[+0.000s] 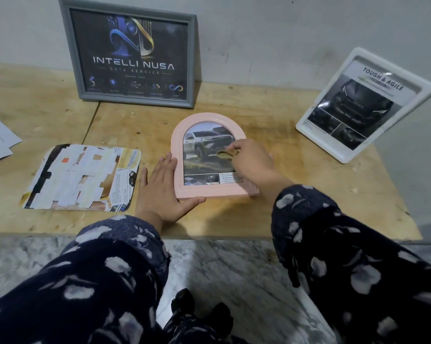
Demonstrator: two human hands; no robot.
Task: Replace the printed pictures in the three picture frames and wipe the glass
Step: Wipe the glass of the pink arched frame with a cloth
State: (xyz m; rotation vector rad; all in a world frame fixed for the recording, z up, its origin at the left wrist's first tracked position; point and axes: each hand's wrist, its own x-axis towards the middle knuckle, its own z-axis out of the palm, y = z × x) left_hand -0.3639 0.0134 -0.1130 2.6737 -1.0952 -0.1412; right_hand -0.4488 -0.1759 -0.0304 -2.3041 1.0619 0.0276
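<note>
Pink arched frame (210, 155): flat on wooden table (296, 184), centre, truck print under glass. Left hand (163, 188): fingers straight and spread, bracing the frame's left edge and lower corner. Right hand (253, 161): fingers curled, pinching a small olive cloth (225, 154) against the glass; wiping judged under way. Grey frame (132, 53) and white frame (361, 105): upright against wall, prints fitted, apparently finished. Worn printed sheet (83, 177): beside left hand, likely a removed picture. Remaining: finish this glass, stand frame up.
</note>
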